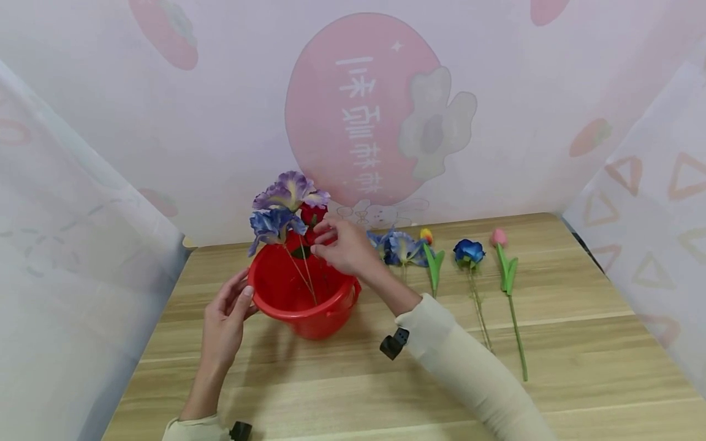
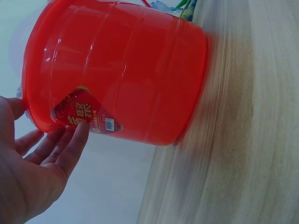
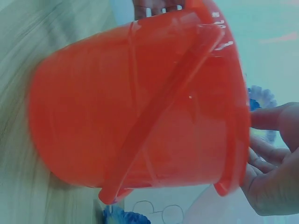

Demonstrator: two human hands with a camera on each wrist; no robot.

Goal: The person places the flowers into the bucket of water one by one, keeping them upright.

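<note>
A red plastic bucket (image 1: 314, 321) stands upright on the table, holding a purple-and-cream iris (image 1: 289, 191), a blue iris (image 1: 270, 225) and red rose blooms (image 1: 313, 213). Thin stems slant down inside it. My left hand (image 1: 223, 315) touches the bucket's left side, thumb by the rim. In the left wrist view its fairly straight fingers (image 2: 72, 147) lie near a dark red label (image 2: 84, 112). Above the bucket's right rim, my right hand (image 1: 344, 245) is beside the red blooms, thumb and fingers apart. The right wrist view shows nothing gripped, though the rim hides part of the fingertips.
Right of the bucket, blue irises (image 1: 405, 248), a red-yellow tulip (image 1: 426, 236), a blue rose (image 1: 469, 252) and a pink tulip (image 1: 499, 237) lie on the wooden table (image 1: 331, 392). A printed backdrop (image 1: 231, 122) rises behind. The bucket's handle (image 3: 159, 112) hangs against its side.
</note>
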